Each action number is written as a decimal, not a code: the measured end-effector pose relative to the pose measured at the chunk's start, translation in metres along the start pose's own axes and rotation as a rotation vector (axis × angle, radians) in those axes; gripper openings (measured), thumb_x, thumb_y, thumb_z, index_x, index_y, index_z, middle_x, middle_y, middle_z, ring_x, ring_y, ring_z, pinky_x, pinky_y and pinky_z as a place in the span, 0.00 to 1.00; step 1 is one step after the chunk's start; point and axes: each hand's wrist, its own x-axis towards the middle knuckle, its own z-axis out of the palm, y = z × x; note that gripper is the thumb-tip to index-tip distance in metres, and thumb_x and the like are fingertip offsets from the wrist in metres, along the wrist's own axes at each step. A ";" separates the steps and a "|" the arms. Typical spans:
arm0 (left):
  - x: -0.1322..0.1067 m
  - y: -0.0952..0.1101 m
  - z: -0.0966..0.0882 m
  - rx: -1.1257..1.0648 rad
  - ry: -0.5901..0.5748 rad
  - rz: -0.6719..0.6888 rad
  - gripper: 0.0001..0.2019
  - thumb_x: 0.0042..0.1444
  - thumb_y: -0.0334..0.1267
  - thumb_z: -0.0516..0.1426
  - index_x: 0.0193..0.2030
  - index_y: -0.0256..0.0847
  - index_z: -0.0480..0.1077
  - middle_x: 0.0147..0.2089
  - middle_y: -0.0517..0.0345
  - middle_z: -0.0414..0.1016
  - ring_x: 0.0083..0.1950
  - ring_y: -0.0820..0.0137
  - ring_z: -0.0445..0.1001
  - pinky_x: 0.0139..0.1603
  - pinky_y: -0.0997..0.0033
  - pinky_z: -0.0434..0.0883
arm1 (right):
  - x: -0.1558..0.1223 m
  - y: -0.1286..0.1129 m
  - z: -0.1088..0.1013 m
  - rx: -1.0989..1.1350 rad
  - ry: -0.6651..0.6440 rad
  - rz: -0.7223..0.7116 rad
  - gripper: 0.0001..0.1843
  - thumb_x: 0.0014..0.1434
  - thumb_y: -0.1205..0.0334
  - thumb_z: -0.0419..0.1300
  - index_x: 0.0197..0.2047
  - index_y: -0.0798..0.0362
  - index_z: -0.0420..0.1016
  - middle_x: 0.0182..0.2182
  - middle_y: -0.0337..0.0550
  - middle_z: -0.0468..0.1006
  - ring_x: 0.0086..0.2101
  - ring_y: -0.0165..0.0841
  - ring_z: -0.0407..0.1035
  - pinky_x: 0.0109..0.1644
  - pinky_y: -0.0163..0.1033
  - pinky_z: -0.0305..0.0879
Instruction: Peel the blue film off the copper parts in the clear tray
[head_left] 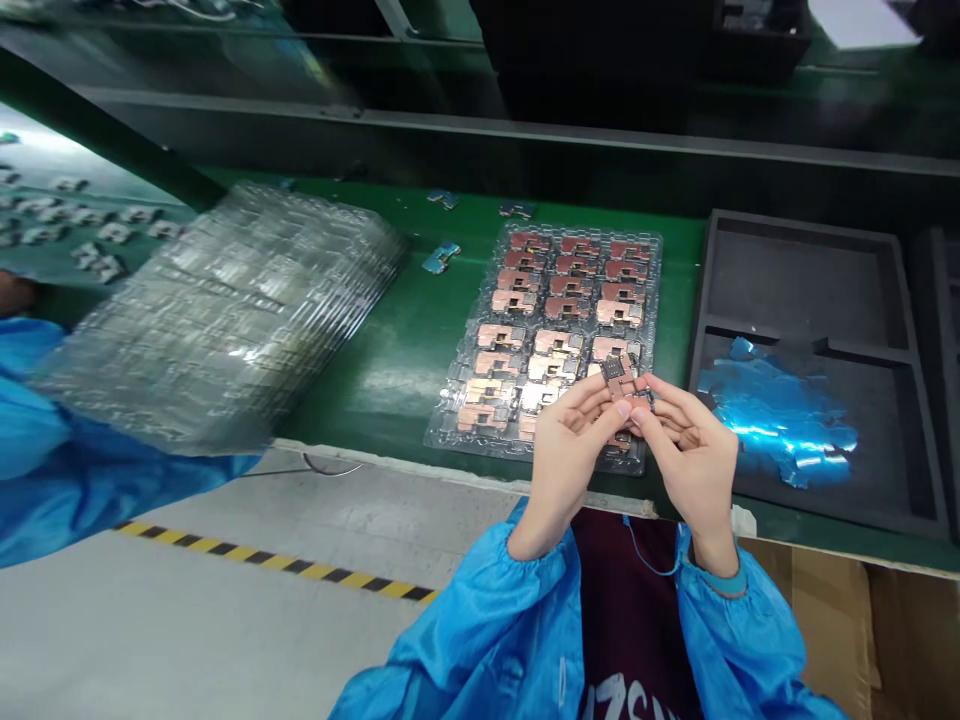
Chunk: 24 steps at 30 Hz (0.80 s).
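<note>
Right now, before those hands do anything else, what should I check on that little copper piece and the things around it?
1. Left hand and right hand both grip the copper piece: ok.
2. Clear plastic tray lies flat on the green bench: ok.
3. Every tray pocket is filled: cannot tell, the hands hide some.
4. Blue film sits inside the black foam tray: ok.
5. Co-worker's blurred tray stack is apart from the hands: ok.

Two hands (694, 470), one copper part (619, 385)
</note>
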 end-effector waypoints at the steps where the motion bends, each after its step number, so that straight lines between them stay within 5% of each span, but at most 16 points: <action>1: 0.000 -0.001 0.001 -0.027 0.015 0.002 0.19 0.57 0.44 0.74 0.53 0.41 0.84 0.53 0.46 0.87 0.50 0.60 0.87 0.47 0.68 0.84 | -0.001 0.002 0.001 -0.017 0.011 -0.021 0.20 0.66 0.58 0.72 0.61 0.47 0.84 0.48 0.43 0.90 0.45 0.36 0.86 0.48 0.39 0.88; 7: -0.002 -0.005 0.004 -0.027 0.085 0.055 0.13 0.61 0.49 0.71 0.43 0.41 0.83 0.44 0.51 0.88 0.43 0.63 0.87 0.45 0.68 0.83 | -0.006 0.015 0.008 -0.199 0.052 -0.200 0.15 0.69 0.60 0.69 0.57 0.46 0.86 0.50 0.43 0.89 0.43 0.37 0.86 0.48 0.39 0.88; 10: 0.002 0.011 -0.010 0.156 0.094 0.183 0.09 0.64 0.44 0.68 0.43 0.41 0.83 0.46 0.51 0.88 0.45 0.64 0.86 0.48 0.65 0.83 | -0.006 0.013 0.004 -0.262 -0.052 -0.295 0.20 0.72 0.62 0.66 0.65 0.44 0.81 0.58 0.44 0.86 0.51 0.39 0.85 0.53 0.42 0.87; 13: 0.012 0.042 -0.048 0.410 0.158 0.389 0.09 0.65 0.40 0.67 0.50 0.43 0.83 0.47 0.53 0.87 0.41 0.65 0.85 0.48 0.63 0.82 | -0.003 0.006 -0.011 -0.294 -0.146 -0.321 0.27 0.73 0.61 0.64 0.73 0.41 0.73 0.70 0.47 0.75 0.63 0.44 0.77 0.57 0.47 0.86; 15: 0.024 0.064 -0.084 0.590 0.183 0.445 0.12 0.65 0.40 0.67 0.53 0.43 0.82 0.42 0.55 0.86 0.36 0.66 0.83 0.46 0.62 0.81 | -0.001 0.003 -0.024 -0.309 -0.041 -0.309 0.26 0.73 0.59 0.63 0.73 0.42 0.73 0.69 0.48 0.76 0.62 0.45 0.77 0.54 0.48 0.86; 19: 0.051 0.091 -0.147 1.023 0.124 0.424 0.09 0.66 0.45 0.64 0.43 0.43 0.83 0.41 0.52 0.87 0.40 0.61 0.82 0.49 0.60 0.77 | 0.004 0.006 -0.044 -0.348 0.175 -0.256 0.20 0.74 0.55 0.63 0.65 0.46 0.80 0.61 0.50 0.82 0.55 0.46 0.82 0.51 0.50 0.83; 24: 0.074 0.082 -0.163 1.393 -0.012 0.403 0.08 0.70 0.40 0.60 0.43 0.45 0.82 0.46 0.53 0.87 0.50 0.55 0.79 0.59 0.49 0.68 | 0.006 0.013 -0.051 -0.403 0.166 -0.220 0.18 0.73 0.52 0.62 0.62 0.45 0.82 0.61 0.49 0.82 0.53 0.46 0.82 0.51 0.52 0.82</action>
